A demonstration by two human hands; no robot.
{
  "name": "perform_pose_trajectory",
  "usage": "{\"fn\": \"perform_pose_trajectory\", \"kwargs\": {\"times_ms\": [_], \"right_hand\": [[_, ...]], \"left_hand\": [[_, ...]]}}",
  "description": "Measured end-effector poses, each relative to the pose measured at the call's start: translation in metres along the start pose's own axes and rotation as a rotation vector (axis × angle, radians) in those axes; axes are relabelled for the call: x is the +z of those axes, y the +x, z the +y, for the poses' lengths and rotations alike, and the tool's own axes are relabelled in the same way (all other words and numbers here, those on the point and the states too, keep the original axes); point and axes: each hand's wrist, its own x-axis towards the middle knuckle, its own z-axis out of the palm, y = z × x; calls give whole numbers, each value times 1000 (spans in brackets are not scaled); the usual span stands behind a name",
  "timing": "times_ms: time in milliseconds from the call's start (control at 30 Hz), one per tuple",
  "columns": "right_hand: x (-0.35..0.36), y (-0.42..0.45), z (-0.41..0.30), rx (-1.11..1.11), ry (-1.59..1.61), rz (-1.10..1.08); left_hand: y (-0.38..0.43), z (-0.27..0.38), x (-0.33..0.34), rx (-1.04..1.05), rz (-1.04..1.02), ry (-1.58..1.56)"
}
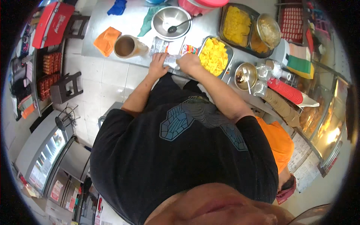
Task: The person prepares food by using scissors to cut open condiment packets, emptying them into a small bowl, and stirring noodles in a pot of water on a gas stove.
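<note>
At the near edge of the steel table, a bundle of clear plastic lies between my hands. My left hand holds its left side, fingers over the top and thumb on the near side. My right hand is closed in a fist at its right end; what lies inside the fist is hidden. Just beyond are flat printed packets, partly covered. A tray of yellow food pieces sits right beside my right hand. Left of my left hand stands a tall cylindrical container, its inside brown.
Beyond my hands sits a steel bowl with a dark spoon. An orange cloth lies left. Right are a dark tray of yellow food, a bowl with utensils and stacked red cups. A person in orange is close on my right.
</note>
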Motion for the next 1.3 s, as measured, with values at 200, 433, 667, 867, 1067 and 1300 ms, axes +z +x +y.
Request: {"fn": "perform_pose_trajectory", "kwargs": {"times_ms": [200, 433, 667, 867, 1067, 1300], "right_hand": [[-3, 9, -40, 11, -103, 87], [15, 30, -19, 96, 169, 227], [30, -33, 50, 149, 758, 920], [161, -123, 191, 779, 510, 269], [242, -121, 182, 547, 467, 300], [222, -107, 181, 455, 624, 440]], "left_hand": [[-6, -13, 7, 19, -15, 26], [12, -3, -12, 81, 8, 96], [23, -3, -5, -108, -12, 219], [38, 18, 13, -271, -100, 248], [56, 25, 17, -415, -187, 235], [63, 22, 17, -470, -245, 280]]}}
